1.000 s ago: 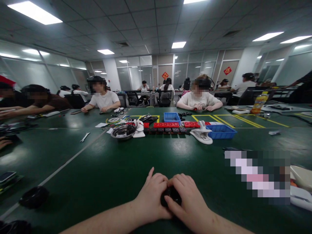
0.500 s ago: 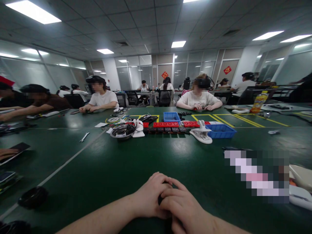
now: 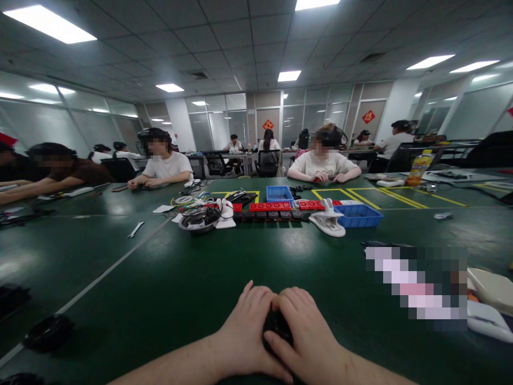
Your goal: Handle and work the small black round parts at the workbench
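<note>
Close in front of me, over the green table (image 3: 192,289), my left hand (image 3: 248,323) and my right hand (image 3: 305,326) curve around a small black object (image 3: 277,325). Fingers and palms cover most of it, so only a dark patch shows between them and its kind cannot be made out. The fingertips of both hands nearly meet on its far side. My right thumb lies across its near side.
Further back stand a bowl of cables (image 3: 198,220), red socket strips (image 3: 271,207), a white clamp base (image 3: 328,220) and a blue bin (image 3: 363,215). A wrench (image 3: 135,230) and a black round thing (image 3: 48,332) lie left. People sit across the table.
My right hand has shifted from lying over the left hand's fingers to the object's right side. More of the black object shows between the hands. The view has turned slightly.
</note>
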The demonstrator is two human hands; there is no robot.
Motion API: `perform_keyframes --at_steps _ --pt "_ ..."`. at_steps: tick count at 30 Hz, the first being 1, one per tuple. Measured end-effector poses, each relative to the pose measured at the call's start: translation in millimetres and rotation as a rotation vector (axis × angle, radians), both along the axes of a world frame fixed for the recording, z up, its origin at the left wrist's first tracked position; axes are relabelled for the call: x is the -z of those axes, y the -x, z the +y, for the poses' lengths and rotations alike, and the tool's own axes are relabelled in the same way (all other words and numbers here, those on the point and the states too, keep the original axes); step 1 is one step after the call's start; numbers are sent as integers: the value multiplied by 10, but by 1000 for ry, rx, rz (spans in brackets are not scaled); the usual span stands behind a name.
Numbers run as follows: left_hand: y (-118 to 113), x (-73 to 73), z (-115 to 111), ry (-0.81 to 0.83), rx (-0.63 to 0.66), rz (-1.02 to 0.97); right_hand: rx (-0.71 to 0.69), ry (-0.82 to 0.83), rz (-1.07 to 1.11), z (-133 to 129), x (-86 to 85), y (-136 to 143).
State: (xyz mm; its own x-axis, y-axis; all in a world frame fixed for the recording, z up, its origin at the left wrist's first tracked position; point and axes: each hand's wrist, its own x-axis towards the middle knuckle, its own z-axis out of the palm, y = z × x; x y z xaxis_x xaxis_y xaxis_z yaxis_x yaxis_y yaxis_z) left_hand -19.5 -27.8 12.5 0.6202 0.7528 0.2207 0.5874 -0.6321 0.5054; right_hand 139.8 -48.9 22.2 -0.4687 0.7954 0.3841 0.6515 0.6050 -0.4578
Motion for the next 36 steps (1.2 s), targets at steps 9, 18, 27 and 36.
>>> perform_keyframes --at_steps 9,18,27,36 --pt "-53 17 -27 50 -48 35 83 90 -59 -26 -23 61" --pt "-36 35 0 51 -33 23 22 47 -63 -17 -3 31" --pt "49 37 161 2 171 34 -334 -136 56 -60 -135 12" --pt "67 39 178 -8 235 54 -548 -188 92 -82 -133 -3"
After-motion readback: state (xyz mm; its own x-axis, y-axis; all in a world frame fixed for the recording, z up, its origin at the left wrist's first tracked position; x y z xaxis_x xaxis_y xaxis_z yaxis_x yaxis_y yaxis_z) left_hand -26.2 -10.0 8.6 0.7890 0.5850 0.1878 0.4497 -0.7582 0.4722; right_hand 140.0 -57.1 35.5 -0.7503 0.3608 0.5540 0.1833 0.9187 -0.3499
